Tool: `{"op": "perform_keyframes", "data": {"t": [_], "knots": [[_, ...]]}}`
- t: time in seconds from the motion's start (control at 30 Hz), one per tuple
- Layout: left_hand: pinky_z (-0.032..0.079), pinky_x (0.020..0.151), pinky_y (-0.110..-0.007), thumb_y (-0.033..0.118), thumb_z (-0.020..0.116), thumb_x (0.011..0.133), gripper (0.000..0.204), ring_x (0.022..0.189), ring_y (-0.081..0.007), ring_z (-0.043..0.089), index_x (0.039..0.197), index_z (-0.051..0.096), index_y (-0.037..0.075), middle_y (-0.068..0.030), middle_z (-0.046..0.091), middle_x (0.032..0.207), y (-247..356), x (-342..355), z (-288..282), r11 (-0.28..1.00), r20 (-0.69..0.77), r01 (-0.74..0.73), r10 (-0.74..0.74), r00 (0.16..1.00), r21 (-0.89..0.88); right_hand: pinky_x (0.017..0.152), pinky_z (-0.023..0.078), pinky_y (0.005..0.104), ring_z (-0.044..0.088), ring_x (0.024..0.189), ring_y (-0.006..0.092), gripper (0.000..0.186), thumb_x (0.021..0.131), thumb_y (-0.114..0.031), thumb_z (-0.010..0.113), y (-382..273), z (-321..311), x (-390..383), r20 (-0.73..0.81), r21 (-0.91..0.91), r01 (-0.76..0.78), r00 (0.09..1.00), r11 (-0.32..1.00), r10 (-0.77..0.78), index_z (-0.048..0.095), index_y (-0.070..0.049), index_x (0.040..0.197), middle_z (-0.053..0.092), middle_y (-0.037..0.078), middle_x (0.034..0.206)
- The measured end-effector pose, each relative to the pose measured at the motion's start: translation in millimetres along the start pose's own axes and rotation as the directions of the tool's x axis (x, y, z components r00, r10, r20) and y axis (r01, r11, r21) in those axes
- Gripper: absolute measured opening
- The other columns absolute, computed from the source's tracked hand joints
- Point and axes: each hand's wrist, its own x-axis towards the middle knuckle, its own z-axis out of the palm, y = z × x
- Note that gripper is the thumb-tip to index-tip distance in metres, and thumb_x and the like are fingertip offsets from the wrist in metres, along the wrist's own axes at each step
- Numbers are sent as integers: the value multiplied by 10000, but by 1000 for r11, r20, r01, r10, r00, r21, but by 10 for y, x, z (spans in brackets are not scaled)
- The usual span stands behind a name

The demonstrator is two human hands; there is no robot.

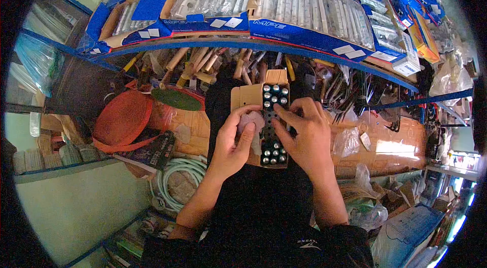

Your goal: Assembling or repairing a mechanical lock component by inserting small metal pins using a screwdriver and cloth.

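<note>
A small open cardboard box (246, 96) rests on my lap, its flaps folded out. Rows of silver-topped dark cylinders (274, 93) stand in its far and near ends; between them is a dark stretch with small round marks. My left hand (234, 141) is at the box's left side, its thumb and fingers closed round a crumpled greyish-pink cloth (252, 120). Over the middle of the box is my right hand (308, 133), index finger and thumb apart and reaching in among the cylinders. No held thing shows between them, and its other fingers are curled.
A blue-edged shelf (223, 45) ahead carries blue boxes (312, 27) of plastic-wrapped rods. Wooden-handled tools (203, 62) crowd beneath it. To the left lie a red flat hose roll (123, 120), a green disc (176, 99) and a coiled pale hose (180, 179). Plastic bags (362, 209) lie at right.
</note>
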Motion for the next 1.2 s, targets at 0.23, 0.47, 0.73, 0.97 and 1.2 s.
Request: {"op": "perform_keyframes", "data": {"t": [0.23, 0.47, 0.73, 0.97, 1.2], "knots": [[461, 1031, -318, 225, 573, 1087, 348, 1165, -174, 608, 1359, 575, 8, -107, 654, 1248, 35, -22, -40, 997, -12, -58, 59, 998, 54, 773, 493, 414, 573, 914, 282, 178, 830, -260, 807, -124, -164, -239, 129, 87, 93, 986, 992, -104, 788, -125, 945, 584, 47, 950], [435, 1063, -321, 198, 568, 1075, 328, 1191, -175, 583, 1354, 591, 27, -86, 640, 1279, 29, -45, -20, 999, 6, -43, 42, 999, 32, 800, 470, 434, 568, 974, 284, 177, 841, -272, 765, -205, -227, -216, 335, -103, 197, 930, 975, -152, 776, -116, 924, 603, 46, 955], [425, 1088, -328, 196, 560, 1079, 324, 1228, -174, 577, 1354, 589, 29, -91, 641, 1302, 13, -83, -18, 995, 1, -68, 68, 998, 73, 859, 497, 450, 603, 924, 317, 174, 845, -254, 770, -288, -258, -255, 313, -160, -16, 947, 987, 66, 783, -81, 826, 646, 94, 866], [465, 1056, -370, 77, 554, 1036, 460, 1222, -254, 614, 1485, 475, 14, -173, 627, 1308, -81, -79, 48, 985, -161, -144, 128, 979, -92, 790, 487, 457, 616, 889, 318, 180, 800, -213, 789, -350, -441, -252, 72, -100, -13, 997, 995, 21, 734, -44, 780, 651, 98, 883], [469, 918, -283, 122, 502, 766, 796, 1002, -169, 593, 1544, 418, -24, -108, 613, 1140, 133, -147, -150, 941, 34, -215, 232, 972, -263, 704, 450, 334, 584, 775, 231, 276, 803, -270, 807, -68, -715, -196, -384, 377, 65, 919, 924, 92, 718, -9, 810, 633, 101, 832]]}}
